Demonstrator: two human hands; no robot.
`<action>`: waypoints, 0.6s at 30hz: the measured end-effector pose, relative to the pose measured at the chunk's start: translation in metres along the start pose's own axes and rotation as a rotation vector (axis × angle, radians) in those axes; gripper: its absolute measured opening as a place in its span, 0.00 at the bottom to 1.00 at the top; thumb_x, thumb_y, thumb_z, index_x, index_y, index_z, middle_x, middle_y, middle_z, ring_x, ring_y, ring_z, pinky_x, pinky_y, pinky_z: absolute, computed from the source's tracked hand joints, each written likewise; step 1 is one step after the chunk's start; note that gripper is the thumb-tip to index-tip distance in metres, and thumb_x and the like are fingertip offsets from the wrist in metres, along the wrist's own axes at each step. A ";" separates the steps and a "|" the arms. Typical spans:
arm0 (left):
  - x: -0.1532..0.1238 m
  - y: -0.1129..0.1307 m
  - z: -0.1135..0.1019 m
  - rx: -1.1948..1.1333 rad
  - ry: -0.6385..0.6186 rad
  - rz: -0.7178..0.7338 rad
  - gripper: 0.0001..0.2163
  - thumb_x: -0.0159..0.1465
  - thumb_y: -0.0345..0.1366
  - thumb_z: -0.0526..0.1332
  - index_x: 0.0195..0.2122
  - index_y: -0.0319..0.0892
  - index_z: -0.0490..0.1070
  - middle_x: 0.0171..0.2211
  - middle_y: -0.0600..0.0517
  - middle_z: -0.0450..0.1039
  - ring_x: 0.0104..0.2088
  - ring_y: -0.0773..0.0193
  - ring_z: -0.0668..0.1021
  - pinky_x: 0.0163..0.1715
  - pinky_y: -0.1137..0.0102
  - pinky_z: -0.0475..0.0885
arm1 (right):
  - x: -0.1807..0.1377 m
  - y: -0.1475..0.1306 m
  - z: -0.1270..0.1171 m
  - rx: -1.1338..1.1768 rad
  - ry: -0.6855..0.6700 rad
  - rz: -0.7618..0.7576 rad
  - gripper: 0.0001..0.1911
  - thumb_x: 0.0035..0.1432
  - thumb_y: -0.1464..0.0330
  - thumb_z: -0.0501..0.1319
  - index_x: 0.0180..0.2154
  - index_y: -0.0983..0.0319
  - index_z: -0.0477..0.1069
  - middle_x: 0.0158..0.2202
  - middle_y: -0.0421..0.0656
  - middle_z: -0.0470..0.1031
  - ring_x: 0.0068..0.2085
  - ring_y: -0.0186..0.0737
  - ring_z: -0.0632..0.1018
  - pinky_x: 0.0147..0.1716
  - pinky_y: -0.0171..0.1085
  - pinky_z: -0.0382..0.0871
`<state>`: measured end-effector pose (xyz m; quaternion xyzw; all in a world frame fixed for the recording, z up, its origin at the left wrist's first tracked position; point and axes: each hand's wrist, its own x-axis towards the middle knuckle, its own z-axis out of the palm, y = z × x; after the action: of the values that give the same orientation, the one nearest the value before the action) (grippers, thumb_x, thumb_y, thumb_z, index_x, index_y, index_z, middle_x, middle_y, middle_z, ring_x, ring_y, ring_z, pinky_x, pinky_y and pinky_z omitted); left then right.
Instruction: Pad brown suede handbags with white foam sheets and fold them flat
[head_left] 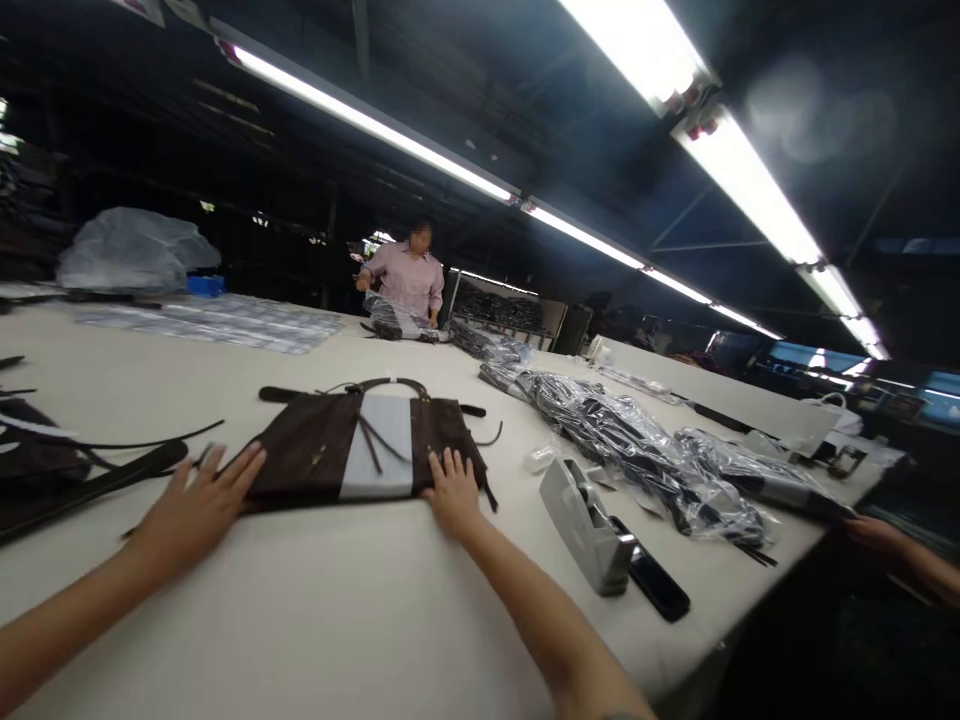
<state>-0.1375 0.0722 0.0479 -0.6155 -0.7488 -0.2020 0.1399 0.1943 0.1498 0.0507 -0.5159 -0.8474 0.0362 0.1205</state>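
Near the middle of the frame, a dark brown bag (360,447) with a white card across its front was laid flat on the white table (337,610). The left hand (196,505) was spread wide at its left corner, and the right hand (452,490) was pressed flat, fingers open, on its right lower edge. Nothing was gripped. The bag seemed to be in the smoothing step; next, an even, gentle push outward would probably be needed. A tape dispenser (585,525) and a phone (658,583) were seen at lower right.
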 end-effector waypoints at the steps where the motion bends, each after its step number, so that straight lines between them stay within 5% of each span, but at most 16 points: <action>1: 0.015 0.010 0.003 0.012 -0.021 -0.044 0.27 0.62 0.29 0.44 0.60 0.27 0.64 0.63 0.29 0.61 0.69 0.37 0.56 0.63 0.37 0.51 | 0.024 -0.014 -0.002 0.015 -0.017 0.135 0.34 0.69 0.65 0.55 0.70 0.67 0.48 0.72 0.58 0.42 0.72 0.53 0.47 0.68 0.59 0.41; 3: 0.037 0.034 0.012 0.019 -0.058 -0.106 0.27 0.64 0.30 0.41 0.59 0.17 0.62 0.61 0.18 0.58 0.65 0.28 0.60 0.56 0.30 0.55 | 0.053 -0.044 0.008 0.124 -0.050 0.332 0.32 0.72 0.64 0.48 0.70 0.71 0.44 0.71 0.63 0.43 0.72 0.54 0.49 0.65 0.62 0.46; 5: 0.039 0.056 0.029 -0.010 -0.121 -0.023 0.28 0.65 0.36 0.45 0.62 0.22 0.61 0.62 0.23 0.59 0.64 0.34 0.64 0.58 0.38 0.62 | 0.057 -0.068 0.035 0.234 -0.181 0.134 0.32 0.71 0.59 0.48 0.69 0.68 0.49 0.71 0.60 0.47 0.71 0.55 0.51 0.65 0.63 0.46; 8: -0.005 0.073 0.061 -0.050 -0.238 0.168 0.27 0.65 0.42 0.52 0.64 0.42 0.63 0.66 0.43 0.60 0.67 0.49 0.62 0.64 0.52 0.63 | 0.043 -0.086 0.073 0.235 -0.055 -0.139 0.30 0.72 0.58 0.44 0.68 0.64 0.54 0.71 0.54 0.49 0.72 0.52 0.50 0.67 0.61 0.39; 11: -0.072 0.063 0.074 -0.084 -0.303 0.334 0.26 0.68 0.46 0.48 0.66 0.49 0.60 0.68 0.50 0.56 0.67 0.52 0.62 0.67 0.50 0.59 | 0.038 -0.086 0.082 0.222 -0.040 -0.133 0.30 0.72 0.59 0.43 0.68 0.66 0.54 0.71 0.53 0.50 0.72 0.50 0.51 0.68 0.58 0.41; 14: -0.121 0.041 0.050 -0.128 -0.319 0.386 0.24 0.70 0.48 0.47 0.67 0.58 0.56 0.68 0.56 0.54 0.67 0.57 0.62 0.67 0.52 0.60 | 0.041 -0.085 0.075 0.184 -0.074 -0.101 0.29 0.72 0.60 0.42 0.68 0.64 0.55 0.71 0.50 0.50 0.72 0.48 0.52 0.68 0.56 0.41; 18: -0.146 -0.010 -0.013 -0.151 -0.331 0.331 0.22 0.70 0.43 0.51 0.65 0.59 0.60 0.66 0.57 0.60 0.64 0.62 0.68 0.63 0.64 0.66 | 0.045 -0.085 0.081 0.075 -0.062 -0.086 0.28 0.72 0.63 0.41 0.68 0.65 0.57 0.71 0.50 0.52 0.71 0.50 0.53 0.68 0.55 0.43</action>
<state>-0.1181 -0.0622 -0.0087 -0.7632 -0.6333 -0.1280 0.0000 0.0812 0.1548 -0.0042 -0.4728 -0.8701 0.0786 0.1146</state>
